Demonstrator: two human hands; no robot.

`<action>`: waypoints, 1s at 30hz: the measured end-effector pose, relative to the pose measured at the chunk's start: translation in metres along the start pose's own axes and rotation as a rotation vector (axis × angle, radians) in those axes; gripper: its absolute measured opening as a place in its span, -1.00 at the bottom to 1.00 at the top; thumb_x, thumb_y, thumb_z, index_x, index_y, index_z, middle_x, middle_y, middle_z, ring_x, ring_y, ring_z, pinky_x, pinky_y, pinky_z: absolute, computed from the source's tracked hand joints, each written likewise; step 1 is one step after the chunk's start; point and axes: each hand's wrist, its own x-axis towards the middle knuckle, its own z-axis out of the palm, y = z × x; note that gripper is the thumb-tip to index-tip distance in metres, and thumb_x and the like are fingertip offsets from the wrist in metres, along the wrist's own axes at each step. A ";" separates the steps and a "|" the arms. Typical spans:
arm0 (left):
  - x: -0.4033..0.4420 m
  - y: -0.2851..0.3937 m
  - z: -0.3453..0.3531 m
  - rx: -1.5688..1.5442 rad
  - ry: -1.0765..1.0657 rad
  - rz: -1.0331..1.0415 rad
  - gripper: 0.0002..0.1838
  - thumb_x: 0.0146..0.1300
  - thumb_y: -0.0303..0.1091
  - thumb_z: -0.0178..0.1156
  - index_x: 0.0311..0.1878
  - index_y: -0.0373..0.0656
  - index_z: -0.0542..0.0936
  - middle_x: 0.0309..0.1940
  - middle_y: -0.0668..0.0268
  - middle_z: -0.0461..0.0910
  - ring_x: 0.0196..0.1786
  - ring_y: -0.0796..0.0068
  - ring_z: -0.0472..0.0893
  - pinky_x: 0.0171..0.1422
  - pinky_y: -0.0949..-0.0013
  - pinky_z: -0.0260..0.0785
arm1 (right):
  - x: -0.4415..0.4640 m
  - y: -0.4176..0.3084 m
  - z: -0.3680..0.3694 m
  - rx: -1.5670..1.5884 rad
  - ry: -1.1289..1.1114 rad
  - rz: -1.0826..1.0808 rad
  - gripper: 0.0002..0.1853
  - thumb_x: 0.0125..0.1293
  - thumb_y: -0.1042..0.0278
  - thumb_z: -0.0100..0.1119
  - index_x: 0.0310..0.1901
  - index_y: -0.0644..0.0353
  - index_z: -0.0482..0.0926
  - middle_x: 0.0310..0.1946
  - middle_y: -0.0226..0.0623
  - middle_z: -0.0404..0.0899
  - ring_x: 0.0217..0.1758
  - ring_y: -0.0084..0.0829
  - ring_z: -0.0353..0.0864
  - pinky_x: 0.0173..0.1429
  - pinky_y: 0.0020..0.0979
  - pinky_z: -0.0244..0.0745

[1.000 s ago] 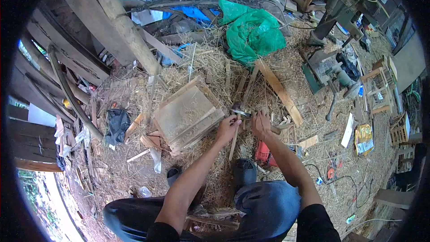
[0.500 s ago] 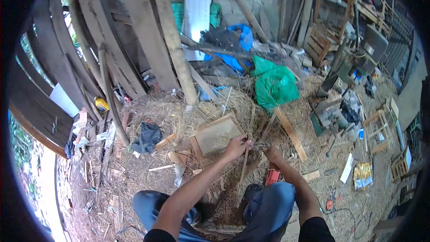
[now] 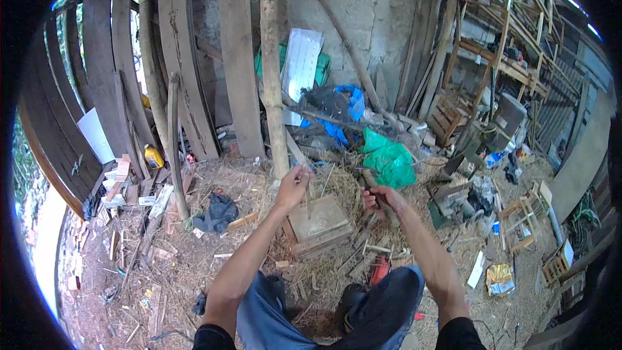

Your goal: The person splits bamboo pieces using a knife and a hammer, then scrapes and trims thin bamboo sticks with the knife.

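A thin wooden stick (image 3: 308, 199) is held upright by the left hand (image 3: 293, 186), its upper end pinched between thumb and fingertips. The stick hangs down in front of a wooden box (image 3: 321, 225) on the floor; whether the box is touched by its lower end cannot be told. A hammer (image 3: 369, 179) is gripped by its wooden handle in the right hand (image 3: 385, 201), with the fingers curled round it and the head pointed up and away from the body. The two hands are held apart, at about the same height, in front of the bent knees (image 3: 396, 295).

The floor is covered with straw (image 3: 259, 266) and wood scraps. A red object (image 3: 380, 270) is seen near the right knee, partly hidden. Beyond the right hand a green plastic bag (image 3: 392, 163) is seen, and to the left of the box a black plastic bag (image 3: 218, 212) is laid on the floor.
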 end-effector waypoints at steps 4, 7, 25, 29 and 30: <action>-0.011 -0.012 0.010 0.003 0.041 0.080 -0.82 0.33 -0.35 0.04 -0.09 -0.19 0.54 -0.22 0.24 0.55 -0.16 0.42 0.55 -0.07 0.37 0.38 | 0.009 0.028 0.042 -0.308 0.051 -0.159 -0.81 0.34 0.42 -0.08 -0.08 0.31 0.35 -0.38 -0.45 0.45 -0.54 -0.72 0.21 -0.48 -0.64 0.20; -0.011 -0.020 0.013 0.198 0.089 0.146 -0.80 0.29 -0.38 0.10 -0.05 -0.10 0.58 -0.19 0.21 0.46 -0.22 0.34 0.51 -0.14 0.33 0.37 | 0.023 0.051 0.064 -0.410 0.122 -0.303 -0.72 0.38 0.36 -0.02 0.03 0.34 0.36 -0.36 -0.35 0.57 -0.54 -0.67 0.29 -0.46 -0.58 0.24; 0.001 -0.053 0.028 0.218 -0.072 -0.149 -0.75 0.33 -0.38 0.01 0.01 -0.19 0.54 -0.39 0.14 0.58 -0.40 0.41 0.55 -0.25 0.32 0.40 | 0.095 0.086 0.052 -0.390 0.292 -0.378 -0.71 0.17 0.29 0.32 -0.12 0.23 0.57 -0.38 -0.40 0.58 -0.40 -0.60 0.46 -0.32 -0.48 0.39; 0.001 -0.049 0.026 0.008 -0.161 -0.346 -0.74 0.34 -0.37 -0.01 0.01 -0.23 0.53 -0.37 0.21 0.60 -0.35 0.47 0.57 -0.18 0.38 0.41 | 0.092 0.084 0.056 -0.407 0.319 -0.316 -0.77 0.18 0.31 0.32 -0.20 0.21 0.55 -0.41 -0.41 0.57 -0.42 -0.58 0.48 -0.40 -0.46 0.41; 0.001 -0.048 0.027 -0.128 -0.125 -0.384 -0.73 0.33 -0.37 -0.01 0.02 -0.24 0.53 -0.37 0.23 0.60 -0.34 0.48 0.56 -0.16 0.39 0.40 | 0.091 0.085 0.057 -0.430 0.333 -0.326 -0.79 0.19 0.32 0.31 -0.23 0.21 0.54 -0.42 -0.41 0.56 -0.41 -0.58 0.49 -0.41 -0.44 0.42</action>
